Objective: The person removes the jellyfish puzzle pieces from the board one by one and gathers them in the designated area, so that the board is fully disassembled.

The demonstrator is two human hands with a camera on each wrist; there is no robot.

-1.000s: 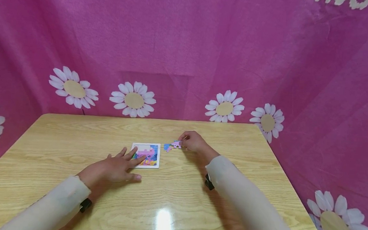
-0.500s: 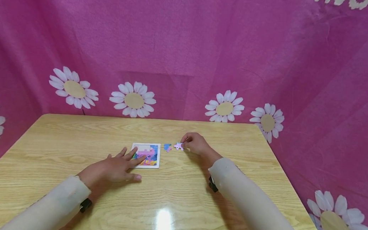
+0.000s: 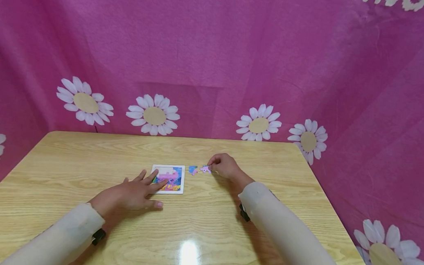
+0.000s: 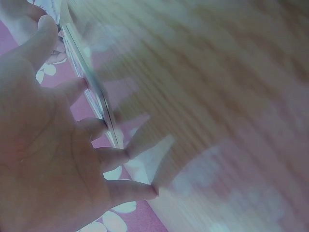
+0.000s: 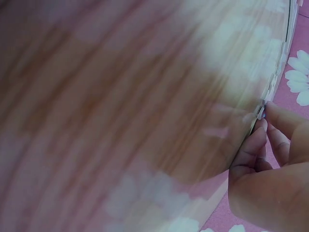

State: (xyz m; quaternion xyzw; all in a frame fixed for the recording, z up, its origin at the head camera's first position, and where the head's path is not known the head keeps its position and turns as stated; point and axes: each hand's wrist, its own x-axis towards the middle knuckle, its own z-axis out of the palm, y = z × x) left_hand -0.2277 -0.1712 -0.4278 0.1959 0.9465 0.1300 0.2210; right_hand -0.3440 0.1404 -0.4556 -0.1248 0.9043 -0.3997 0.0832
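Observation:
In the head view, a white-framed jigsaw puzzle tray lies on the wooden table, with pink, blue and yellow pieces set in it and a pale bare area at its upper left. My left hand is spread over the tray's left side, fingertips on the picture, thumb on the table. To the right, my right hand pinches a pink puzzle piece by its right edge, low over the table. Between that piece and the tray lies a blue and pink puzzle piece. The left wrist view shows the tray edge-on beneath the fingers.
The wooden table reaches back to a magenta cloth printed with white daisies, which also hangs along both sides. A bright light reflection shows on the tabletop near the front.
The pink piece has been turned in the right hand's fingers and has shifted slightly down and away from the blue and pink piece. The left hand and tray have stayed put.

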